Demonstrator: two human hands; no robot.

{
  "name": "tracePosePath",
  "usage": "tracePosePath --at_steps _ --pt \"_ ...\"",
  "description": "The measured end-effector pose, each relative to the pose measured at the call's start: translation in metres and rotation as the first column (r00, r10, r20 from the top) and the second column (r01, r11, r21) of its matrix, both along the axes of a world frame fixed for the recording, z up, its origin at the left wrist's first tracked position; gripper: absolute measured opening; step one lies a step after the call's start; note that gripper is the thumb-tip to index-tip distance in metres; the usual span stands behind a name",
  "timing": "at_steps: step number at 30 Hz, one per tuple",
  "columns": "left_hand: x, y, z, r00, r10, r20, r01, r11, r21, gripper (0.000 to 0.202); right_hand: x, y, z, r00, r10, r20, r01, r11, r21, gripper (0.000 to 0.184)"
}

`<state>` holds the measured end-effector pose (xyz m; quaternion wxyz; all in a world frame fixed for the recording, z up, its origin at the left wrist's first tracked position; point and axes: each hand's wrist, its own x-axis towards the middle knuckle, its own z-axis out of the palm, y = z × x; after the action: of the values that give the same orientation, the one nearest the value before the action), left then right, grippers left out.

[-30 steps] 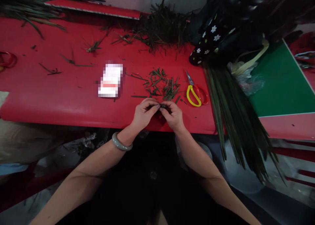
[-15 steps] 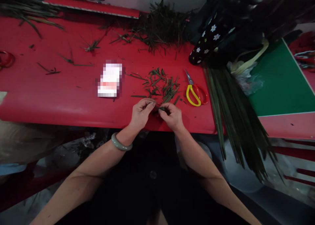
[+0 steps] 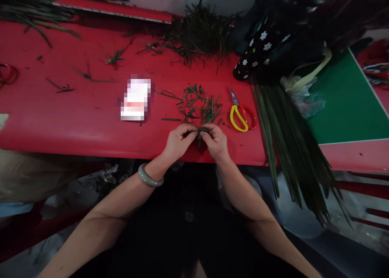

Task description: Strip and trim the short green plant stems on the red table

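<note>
Left hand (image 3: pixel 180 141) has closed toward right hand (image 3: pixel 218 142) (both pinching leaf piece (image 3: pixel 203 129)).

Left hand (image 3: pixel 180 142) and right hand (image 3: pixel 217 142) meeting just inside the near edge of the tabletop (image 3: pixel 75 126).
Both are pinching thumb toward forefinger, the tips of the two hands nearly touching. Left forearm (image 3: pixel 130 197) and right forearm (image 3: pixel 244 195) are crossing the near edge, slanting inward and converging; wrists are lying roughly in line with them.
</note>
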<state>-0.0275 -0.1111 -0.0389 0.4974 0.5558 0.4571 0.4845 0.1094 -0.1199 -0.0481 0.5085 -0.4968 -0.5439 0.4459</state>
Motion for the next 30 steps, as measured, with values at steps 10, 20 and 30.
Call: tracePosePath --at_steps 10,20,30 --pt "0.0 0.0002 0.0026 0.993 0.052 0.11 -0.036 0.989 -0.141 0.011 -0.0021 -0.0006 -0.0001 1.0 -0.029 0.005 0.029 0.999 -0.013 0.018" --pt "0.0005 -0.0002 0.0048 0.994 -0.007 0.112 0.022 0.991 -0.134 0.012 -0.0028 -0.0016 0.0048 0.996 -0.088 -0.028 0.086 0.994 -0.064 0.019" --pt "0.0018 0.0009 0.0008 0.973 -0.028 0.227 0.068 0.983 -0.17 0.012 0.0006 -0.0001 0.0026 0.997 -0.034 0.07 0.036 0.999 -0.021 0.018"
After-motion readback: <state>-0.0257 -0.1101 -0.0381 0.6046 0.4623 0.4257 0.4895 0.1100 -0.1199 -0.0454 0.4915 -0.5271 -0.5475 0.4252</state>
